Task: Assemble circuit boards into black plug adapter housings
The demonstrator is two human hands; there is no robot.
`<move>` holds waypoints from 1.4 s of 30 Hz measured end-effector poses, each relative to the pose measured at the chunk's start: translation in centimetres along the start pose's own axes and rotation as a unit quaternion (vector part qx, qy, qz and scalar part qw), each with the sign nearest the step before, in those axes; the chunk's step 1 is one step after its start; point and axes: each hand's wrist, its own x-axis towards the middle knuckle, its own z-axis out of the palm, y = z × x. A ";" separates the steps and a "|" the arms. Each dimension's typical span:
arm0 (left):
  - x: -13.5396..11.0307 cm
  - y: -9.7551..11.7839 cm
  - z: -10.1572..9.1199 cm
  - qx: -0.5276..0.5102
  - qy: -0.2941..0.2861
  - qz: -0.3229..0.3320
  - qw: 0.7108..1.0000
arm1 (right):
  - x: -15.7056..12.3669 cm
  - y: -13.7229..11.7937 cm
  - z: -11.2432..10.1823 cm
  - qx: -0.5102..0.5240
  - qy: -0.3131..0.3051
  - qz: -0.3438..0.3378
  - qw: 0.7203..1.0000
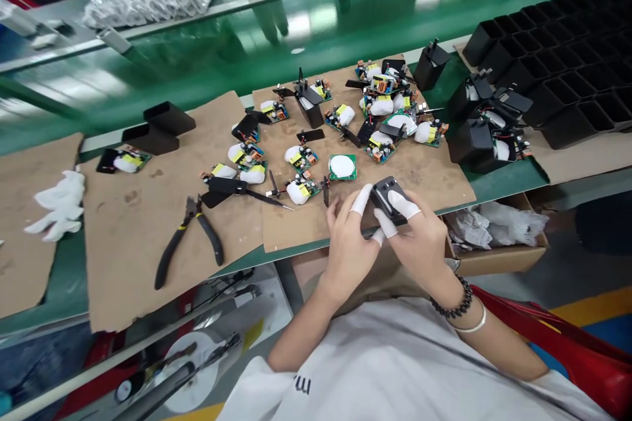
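Both hands wear white finger covers and meet at the table's front edge. Between them is a black charger case [386, 192], tilted with its end face up. My right hand [422, 233] grips it, the thumb lying on that face. From the other side, the closed fingers of my left hand [348, 233] press on the case. Just beyond it lies a green circuit board [342, 167] with a round white patch. Close to my left fingers rests another circuit board [300, 189] with white filler, yellow tape and a small black piece on its lead.
Diagonal pliers [190, 237] lie spread on the cardboard [133, 237] at left. More circuit boards [382, 105] are heaped behind. Rows of black housings [557, 59] stand at right. Below the edge is a carton [503, 260] holding plastic bags.
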 end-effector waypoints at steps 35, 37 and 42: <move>4.9 -1.2 -1.4 -0.147 -0.011 0.158 0.976 | -0.3 2.5 0.4 0.210 -0.116 0.080 0.967; 5.1 -1.1 -1.6 -0.139 -0.027 0.161 0.977 | -0.2 2.5 0.3 0.204 -0.125 0.081 0.968; 5.4 -0.8 -2.8 -0.049 -0.068 0.251 0.964 | 0.0 2.4 0.1 0.217 -0.129 0.066 0.965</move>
